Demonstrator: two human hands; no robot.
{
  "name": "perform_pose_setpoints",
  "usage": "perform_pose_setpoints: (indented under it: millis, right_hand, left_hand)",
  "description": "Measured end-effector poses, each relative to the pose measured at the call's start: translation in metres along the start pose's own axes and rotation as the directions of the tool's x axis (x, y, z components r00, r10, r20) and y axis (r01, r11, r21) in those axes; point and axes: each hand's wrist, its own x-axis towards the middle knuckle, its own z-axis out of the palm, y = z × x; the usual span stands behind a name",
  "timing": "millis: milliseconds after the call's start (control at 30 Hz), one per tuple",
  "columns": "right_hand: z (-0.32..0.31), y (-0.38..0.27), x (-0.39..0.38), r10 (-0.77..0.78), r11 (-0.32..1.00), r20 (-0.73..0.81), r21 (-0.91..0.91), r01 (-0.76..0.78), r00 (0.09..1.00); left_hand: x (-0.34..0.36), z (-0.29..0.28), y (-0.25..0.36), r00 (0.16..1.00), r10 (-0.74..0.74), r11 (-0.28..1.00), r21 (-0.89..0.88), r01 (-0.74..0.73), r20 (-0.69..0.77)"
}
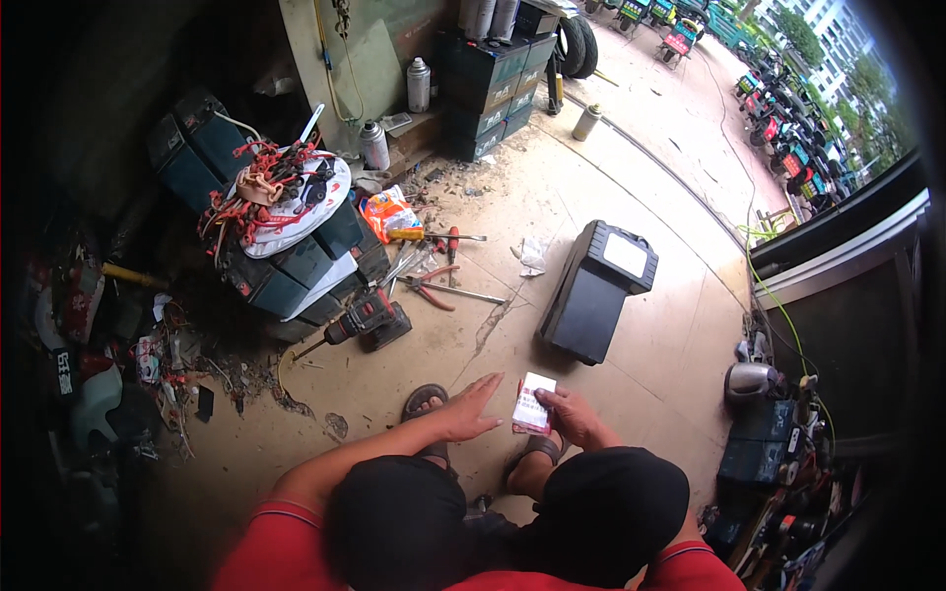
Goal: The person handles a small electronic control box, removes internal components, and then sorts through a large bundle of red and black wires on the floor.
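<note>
My right hand (574, 418) grips a small flat white packet with a red edge (533, 402), thumb on top, above my sandalled foot. Printing covers part of its face; its exact kind is unclear. To the left of it, my left hand (473, 407) is empty, with its fingers stretched out toward the packet and not touching it. Beyond both hands lies a black plastic case (595, 293) with a handle and a white label. A cordless drill (367, 317) with a long bit rests on the floor to the left.
Pliers with red handles (430, 290) and screwdrivers lie beyond the drill. At left, wires with red leads (261, 192) top a stack of batteries (305, 258). More battery boxes (490, 84) and spray cans (374, 145) stand farther back. A silver-headed object (751, 381) and clutter line the right.
</note>
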Motion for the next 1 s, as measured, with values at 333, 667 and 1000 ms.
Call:
perform_pose_setpoints:
  millis: [333,667,1000]
  right_hand:
    - [-0.025,-0.242,-0.027,-0.048,0.601,0.111,-0.79,0.118,0.993]
    - [0.046,-0.277,-0.055,-0.307,0.77,0.036,-0.579,0.27,0.951]
    - [-0.038,-0.09,-0.082,-0.034,0.812,-0.236,-0.573,-0.111,0.971]
  left_hand:
    - [-0.23,0.033,-0.166,0.575,-0.77,0.607,-0.593,0.529,-0.275]
    - [-0.208,0.052,-0.19,0.465,-0.829,0.559,-0.491,0.668,-0.311]
    - [-0.16,0.06,-0.222,0.32,-0.932,0.183,-0.983,0.009,-0.171]
